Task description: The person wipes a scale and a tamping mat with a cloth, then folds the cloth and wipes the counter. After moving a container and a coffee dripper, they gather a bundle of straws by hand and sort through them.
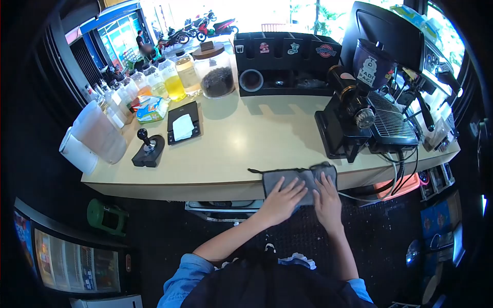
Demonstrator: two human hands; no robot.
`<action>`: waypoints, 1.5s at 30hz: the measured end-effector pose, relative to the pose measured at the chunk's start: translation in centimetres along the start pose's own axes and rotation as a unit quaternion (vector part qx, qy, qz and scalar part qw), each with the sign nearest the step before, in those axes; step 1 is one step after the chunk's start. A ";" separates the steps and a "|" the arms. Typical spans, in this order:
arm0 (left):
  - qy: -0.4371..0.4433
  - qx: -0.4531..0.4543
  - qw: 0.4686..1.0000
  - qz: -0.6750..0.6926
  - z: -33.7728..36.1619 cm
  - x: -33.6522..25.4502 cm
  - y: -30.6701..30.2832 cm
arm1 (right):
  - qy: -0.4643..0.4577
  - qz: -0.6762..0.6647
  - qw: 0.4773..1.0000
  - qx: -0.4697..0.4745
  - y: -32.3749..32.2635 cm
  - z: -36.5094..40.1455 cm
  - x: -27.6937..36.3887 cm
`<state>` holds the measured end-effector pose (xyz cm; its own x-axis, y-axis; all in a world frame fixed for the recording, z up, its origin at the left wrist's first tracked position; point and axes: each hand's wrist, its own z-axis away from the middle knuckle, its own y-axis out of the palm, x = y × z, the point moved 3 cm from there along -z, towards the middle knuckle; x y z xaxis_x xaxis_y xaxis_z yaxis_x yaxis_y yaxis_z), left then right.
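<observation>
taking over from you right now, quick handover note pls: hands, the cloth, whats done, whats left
Left hand: open, flat on the grey cloth, fingers spread.
Right hand: open, flat on the same cloth, close beside the left.
Cloth: spread at the near edge of the counter, just in front of the black grinder.
Done: the cloth is down with both palms on it.
Left: the cloth is not gripped or lifted, and neither hand touches anything else on the counter.
</observation>
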<state>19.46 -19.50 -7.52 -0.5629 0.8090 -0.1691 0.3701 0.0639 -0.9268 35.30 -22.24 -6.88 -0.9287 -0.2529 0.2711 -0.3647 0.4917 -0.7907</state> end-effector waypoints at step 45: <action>-0.425 -0.219 0.816 0.326 13.0 39.6 -14.4 | 0.200 -0.410 0.838 0.299 26.8 -26.3 24.4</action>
<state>-17.74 4.04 -5.27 -0.3807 0.0689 -0.9221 0.9195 0.1345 -0.3695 1.08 6.66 -7.04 -0.3736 0.0569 0.9259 -0.9040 -0.2461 -0.3496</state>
